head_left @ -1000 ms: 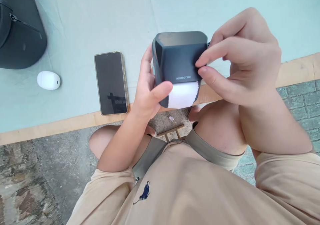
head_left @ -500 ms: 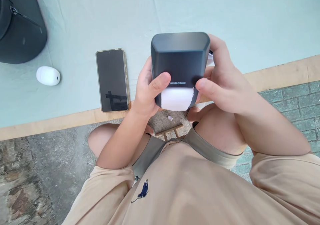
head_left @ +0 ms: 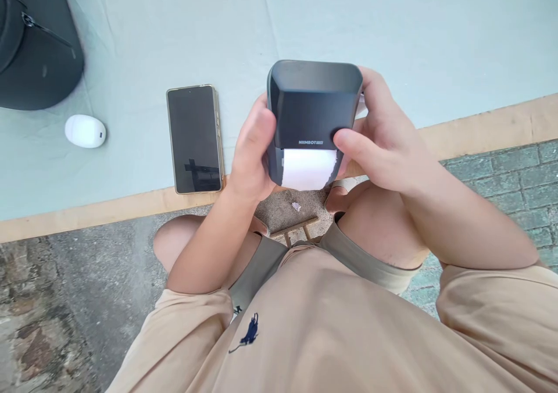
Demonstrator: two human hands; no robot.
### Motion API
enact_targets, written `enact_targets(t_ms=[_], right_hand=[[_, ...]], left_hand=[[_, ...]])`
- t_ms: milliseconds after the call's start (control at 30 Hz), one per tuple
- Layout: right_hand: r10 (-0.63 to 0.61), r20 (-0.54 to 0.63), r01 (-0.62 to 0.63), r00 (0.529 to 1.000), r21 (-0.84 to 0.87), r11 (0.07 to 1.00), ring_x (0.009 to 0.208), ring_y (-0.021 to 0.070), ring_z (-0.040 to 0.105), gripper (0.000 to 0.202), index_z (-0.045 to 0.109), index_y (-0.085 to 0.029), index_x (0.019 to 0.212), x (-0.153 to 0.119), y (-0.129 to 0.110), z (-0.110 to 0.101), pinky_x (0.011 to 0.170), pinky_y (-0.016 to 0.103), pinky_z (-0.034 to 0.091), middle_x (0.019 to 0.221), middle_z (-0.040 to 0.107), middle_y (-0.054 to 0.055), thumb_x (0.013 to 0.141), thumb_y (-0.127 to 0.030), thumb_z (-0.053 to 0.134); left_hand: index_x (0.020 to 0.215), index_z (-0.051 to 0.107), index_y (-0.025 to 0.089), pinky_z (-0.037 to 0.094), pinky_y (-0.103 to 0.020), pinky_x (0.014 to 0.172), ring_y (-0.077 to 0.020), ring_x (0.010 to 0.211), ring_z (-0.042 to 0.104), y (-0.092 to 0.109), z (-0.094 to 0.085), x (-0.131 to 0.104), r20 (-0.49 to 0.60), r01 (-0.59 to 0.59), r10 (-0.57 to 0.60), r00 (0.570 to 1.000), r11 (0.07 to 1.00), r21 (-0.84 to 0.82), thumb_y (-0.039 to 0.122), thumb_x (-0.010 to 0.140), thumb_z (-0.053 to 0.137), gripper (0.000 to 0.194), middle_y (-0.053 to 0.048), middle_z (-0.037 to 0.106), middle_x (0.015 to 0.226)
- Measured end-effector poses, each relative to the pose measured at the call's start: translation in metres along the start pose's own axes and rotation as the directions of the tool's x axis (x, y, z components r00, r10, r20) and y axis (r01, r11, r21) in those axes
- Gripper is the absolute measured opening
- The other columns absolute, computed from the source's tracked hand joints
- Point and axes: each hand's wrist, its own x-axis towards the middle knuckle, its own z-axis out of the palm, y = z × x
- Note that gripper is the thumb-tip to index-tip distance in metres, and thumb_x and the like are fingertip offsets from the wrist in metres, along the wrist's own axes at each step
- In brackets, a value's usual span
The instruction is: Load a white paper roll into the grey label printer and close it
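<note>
A black label printer (head_left: 316,114) marked NIIMBOT is held up over the table's near edge. White paper (head_left: 309,169) covers the slot at its lower end, with a ragged right edge. My left hand (head_left: 253,154) grips the printer's left side, its thumb along that side. My right hand (head_left: 379,143) is closed round the right side, its thumb pressing on the front just above the paper. The fingers of both hands are partly hidden behind the printer. Something white, mostly covered, shows behind it by my right fingers.
On the pale green tablecloth (head_left: 392,21) a phone (head_left: 196,140) lies left of my hands, dark screen up. Farther left are a small white rounded case (head_left: 85,131) and a black zippered bag (head_left: 39,50). A paper scrap (head_left: 296,206) lies on the floor between my feet.
My left thumb has moved off the printer's front onto its left side. The printer has tilted slightly. My right thumb has shifted a little left and up.
</note>
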Motion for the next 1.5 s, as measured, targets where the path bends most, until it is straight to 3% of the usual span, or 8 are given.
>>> enact_targets(t_ms=[200, 533, 833, 1000, 1133, 1267, 1367, 1500], right_hand=[[-0.301, -0.286, 0.129, 0.91, -0.494, 0.86, 0.081, 0.0163, 0.07, 0.044, 0.05, -0.022, 0.126, -0.006, -0.009, -0.003, 0.063, 0.028, 0.055, 0.104, 0.07, 0.004, 0.086, -0.04, 0.054], [-0.523, -0.105, 0.412, 0.846, -0.495, 0.765, 0.128, 0.0224, 0.047, 0.052, 0.046, -0.028, 0.124, 0.006, -0.01, -0.007, 0.093, 0.035, 0.056, 0.128, 0.052, 0.007, 0.078, -0.04, 0.066], [-0.449, -0.541, 0.258, 0.712, -0.392, 0.883, 0.059, 0.0033, 0.058, 0.015, 0.052, -0.02, 0.086, 0.01, -0.028, -0.001, 0.047, 0.023, 0.042, 0.098, 0.056, -0.001, 0.087, -0.034, 0.058], [-0.445, -0.437, 0.223, 0.781, -0.471, 0.854, 0.068, 0.0097, 0.063, 0.01, 0.05, -0.021, 0.081, 0.019, -0.038, -0.005, 0.048, 0.023, 0.043, 0.085, 0.058, -0.001, 0.086, -0.026, 0.057], [-0.33, -0.077, 0.12, 0.941, -0.835, 0.538, 0.06, 0.0126, 0.054, 0.013, 0.061, -0.025, 0.089, 0.029, -0.034, -0.008, 0.054, 0.028, 0.04, 0.07, 0.062, -0.001, 0.076, -0.026, 0.06], [-0.11, -0.045, -0.003, 0.993, -0.934, 0.358, 0.064, 0.0188, 0.055, 0.033, 0.06, -0.03, 0.103, 0.036, -0.044, -0.007, 0.056, 0.034, 0.045, 0.077, 0.064, 0.0, 0.071, -0.033, 0.062], [-0.077, -0.028, 0.011, 0.997, -0.883, 0.469, 0.067, 0.019, 0.058, 0.037, 0.06, -0.032, 0.103, 0.028, -0.056, -0.012, 0.062, 0.039, 0.049, 0.088, 0.068, -0.002, 0.067, -0.028, 0.066], [-0.172, -0.166, 0.096, 0.971, -0.39, 0.916, 0.06, 0.0139, 0.057, 0.038, 0.061, -0.027, 0.1, 0.006, -0.052, -0.036, 0.045, 0.028, 0.037, 0.091, 0.069, 0.001, 0.064, -0.031, 0.072]], left_hand=[[0.094, 0.065, 0.02, 0.044, -0.048, 0.11, -0.0334, 0.137, 0.041, -0.002, -0.004, 0.0, -0.033, 0.071, -0.077, 0.996, 0.986, -0.154, 0.05, 0.093, 0.042, 0.038, -0.007, 0.069, 0.11], [0.097, 0.063, 0.018, 0.048, -0.044, 0.104, -0.0296, 0.128, 0.053, 0.005, 0.003, -0.004, -0.152, 0.077, -0.101, 0.983, 0.985, -0.153, 0.047, 0.095, 0.045, 0.035, -0.007, 0.067, 0.107], [0.097, 0.063, 0.018, 0.055, -0.035, 0.091, -0.0228, 0.106, 0.067, 0.009, 0.012, -0.002, -0.06, 0.073, -0.083, 0.995, 0.985, -0.155, 0.035, 0.097, 0.044, 0.025, -0.004, 0.069, 0.096], [0.099, 0.063, 0.015, 0.057, -0.028, 0.076, -0.0208, 0.098, 0.069, 0.007, 0.013, -0.001, -0.091, 0.076, -0.091, 0.992, 0.984, -0.159, 0.037, 0.099, 0.039, 0.032, -0.002, 0.068, 0.091], [0.098, 0.063, 0.017, 0.057, -0.028, 0.073, -0.0215, 0.097, 0.069, 0.006, 0.011, -0.001, -0.047, 0.059, -0.068, 0.997, 0.983, -0.172, 0.035, 0.096, 0.048, 0.024, -0.002, 0.066, 0.089], [0.096, 0.061, 0.019, 0.058, -0.031, 0.076, -0.0223, 0.099, 0.068, 0.002, 0.008, 0.0, -0.005, 0.036, -0.037, 0.999, 0.985, -0.166, 0.033, 0.093, 0.052, 0.017, -0.001, 0.064, 0.088], [0.095, 0.062, 0.02, 0.057, -0.035, 0.084, -0.0235, 0.107, 0.066, 0.0, 0.008, 0.001, -0.036, 0.025, -0.031, 0.999, 0.989, -0.145, 0.036, 0.093, 0.052, 0.02, -0.001, 0.064, 0.088], [0.094, 0.064, 0.02, 0.056, -0.034, 0.093, -0.0243, 0.115, 0.063, 0.001, 0.008, 0.001, -0.046, 0.018, -0.025, 0.999, 0.99, -0.137, 0.042, 0.092, 0.054, 0.025, -0.002, 0.068, 0.089]])
